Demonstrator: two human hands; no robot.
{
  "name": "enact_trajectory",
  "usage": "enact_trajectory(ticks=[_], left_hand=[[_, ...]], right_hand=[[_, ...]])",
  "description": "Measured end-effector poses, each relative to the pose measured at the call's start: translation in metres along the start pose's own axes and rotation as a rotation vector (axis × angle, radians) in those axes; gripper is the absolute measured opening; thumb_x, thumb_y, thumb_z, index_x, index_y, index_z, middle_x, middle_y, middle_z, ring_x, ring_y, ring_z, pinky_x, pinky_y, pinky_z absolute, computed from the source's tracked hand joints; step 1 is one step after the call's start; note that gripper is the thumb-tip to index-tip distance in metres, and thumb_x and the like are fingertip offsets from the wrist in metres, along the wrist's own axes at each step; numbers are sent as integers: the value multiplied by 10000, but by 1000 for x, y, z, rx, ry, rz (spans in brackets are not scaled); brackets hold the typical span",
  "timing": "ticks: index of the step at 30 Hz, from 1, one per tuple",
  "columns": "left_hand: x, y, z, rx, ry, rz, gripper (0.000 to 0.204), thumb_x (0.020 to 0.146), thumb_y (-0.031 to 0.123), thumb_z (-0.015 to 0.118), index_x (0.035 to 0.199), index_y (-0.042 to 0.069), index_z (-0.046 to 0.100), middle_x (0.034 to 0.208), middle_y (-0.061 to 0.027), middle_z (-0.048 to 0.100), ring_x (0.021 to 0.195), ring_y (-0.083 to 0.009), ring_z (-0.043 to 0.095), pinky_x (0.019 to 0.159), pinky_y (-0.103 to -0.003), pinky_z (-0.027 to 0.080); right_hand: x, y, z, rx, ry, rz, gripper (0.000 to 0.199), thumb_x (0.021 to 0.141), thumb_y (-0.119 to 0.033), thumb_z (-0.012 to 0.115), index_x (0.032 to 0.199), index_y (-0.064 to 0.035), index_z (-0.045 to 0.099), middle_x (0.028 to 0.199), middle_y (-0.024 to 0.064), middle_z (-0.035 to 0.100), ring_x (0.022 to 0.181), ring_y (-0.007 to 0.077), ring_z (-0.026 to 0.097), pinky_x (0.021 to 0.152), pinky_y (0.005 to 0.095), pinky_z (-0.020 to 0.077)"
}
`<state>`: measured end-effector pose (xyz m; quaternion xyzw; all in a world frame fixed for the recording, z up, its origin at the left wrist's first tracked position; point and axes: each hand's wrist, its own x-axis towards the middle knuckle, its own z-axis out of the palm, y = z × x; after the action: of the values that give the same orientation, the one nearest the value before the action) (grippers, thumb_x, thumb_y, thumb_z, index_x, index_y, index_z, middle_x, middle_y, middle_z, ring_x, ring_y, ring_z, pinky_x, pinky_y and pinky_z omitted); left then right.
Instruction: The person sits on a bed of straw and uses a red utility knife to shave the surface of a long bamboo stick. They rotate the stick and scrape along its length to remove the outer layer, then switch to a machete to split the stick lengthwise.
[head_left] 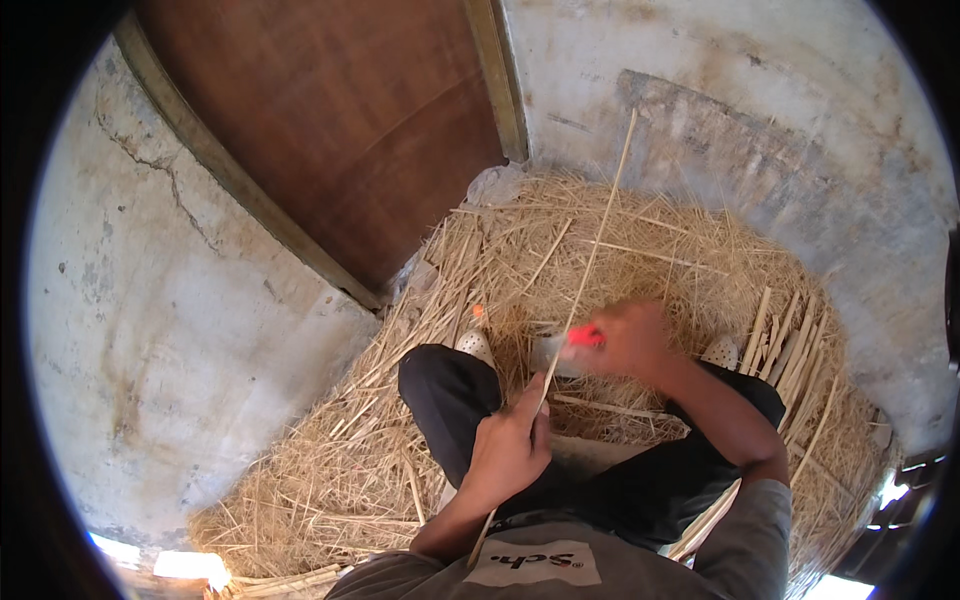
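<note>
A long, thin bamboo strip (604,222) slants from near my chest up toward the far wall. Closed around its lower part is my left hand (512,448), the thumb lying along the strip. My right hand (632,338), blurred by motion, grips a knife (586,336) with a red handle. Its pale, wide blade is smeared and lies against or just beside the strip, a little beyond my left fingers; I cannot tell whether it touches. Both hands are above the gap between my bent knees.
Loose bamboo shavings (330,490) cover the floor around me. A bundle of split bamboo pieces (798,345) lies by my right knee. Ahead stands a brown door (350,120) in a wooden frame, between stained plaster walls (170,330). A small orange object (478,310) lies near my left shoe.
</note>
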<state>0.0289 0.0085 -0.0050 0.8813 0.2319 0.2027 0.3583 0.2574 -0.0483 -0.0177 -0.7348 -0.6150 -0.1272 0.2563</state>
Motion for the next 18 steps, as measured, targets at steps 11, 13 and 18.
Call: enact_trajectory(ticks=[11, 13, 18], left_hand=[[-6, 0, -4, 154, 8, 47, 487, 817, 49, 572, 1286, -43, 479, 565, -197, 566, 509, -358, 594, 494, -445, 479], [-12, 9, -8, 128, -83, 3, 476, 824, 27, 568, 1289, -27, 483, 578, -211, 558, 539, -374, 600, 510, -439, 477], [-38, 16, -5, 38, -185, 47, 451, 824, 19, 572, 1266, -34, 501, 578, -217, 553, 546, -374, 606, 518, -437, 483]], right_hand=[[-7, 6, 16, -25, 28, -90, 541, 806, -611, 603, 623, -102, 637, 472, 78, 515, 440, 245, 541, 463, 391, 436], [9, 47, 8, -31, -34, 193, 607, 853, -636, 527, 596, -94, 620, 451, 64, 480, 430, 228, 506, 458, 390, 422], [23, 124, -19, -113, -66, 718, 692, 882, -669, 417, 694, -53, 669, 572, 117, 578, 513, 264, 570, 528, 424, 457]])
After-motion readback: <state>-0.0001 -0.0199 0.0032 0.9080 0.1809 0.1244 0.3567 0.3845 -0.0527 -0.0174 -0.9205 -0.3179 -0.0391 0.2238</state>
